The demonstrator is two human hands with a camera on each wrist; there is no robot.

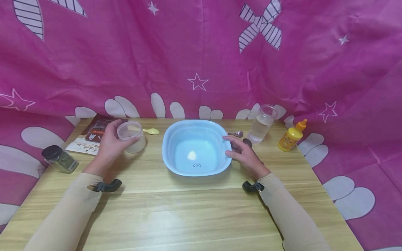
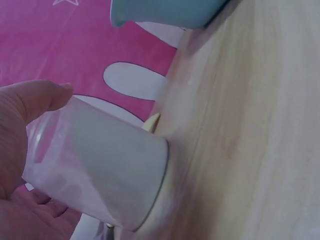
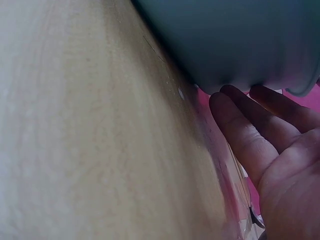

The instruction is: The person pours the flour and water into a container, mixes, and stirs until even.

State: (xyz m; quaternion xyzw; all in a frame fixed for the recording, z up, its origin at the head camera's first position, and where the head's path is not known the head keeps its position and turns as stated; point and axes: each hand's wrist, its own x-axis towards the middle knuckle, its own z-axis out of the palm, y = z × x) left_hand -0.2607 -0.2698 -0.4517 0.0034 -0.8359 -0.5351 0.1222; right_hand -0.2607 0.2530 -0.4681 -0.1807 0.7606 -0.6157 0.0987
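Note:
A clear plastic jar (image 1: 135, 143) with pale contents stands on the table at left, also close up in the left wrist view. My left hand (image 1: 110, 144) grips it from the left, thumb on the near side and fingers behind. The light blue basin (image 1: 196, 171) sits mid-table, with a small white patch at its bottom, perhaps a reflection. My right hand (image 1: 243, 155) holds its right rim, thumb and index fingertip at the edge. In the right wrist view the other fingers (image 3: 245, 132) lie against the basin's outer wall.
A yellow spoon (image 1: 151, 131) lies beside the jar. Left are a brown-and-white packet (image 1: 89, 139) and a black-capped jar (image 1: 62, 160). Right of the basin are a metal spoon (image 1: 238, 134), a glass of clear liquid (image 1: 260, 127) and a yellow squeeze bottle (image 1: 289, 138).

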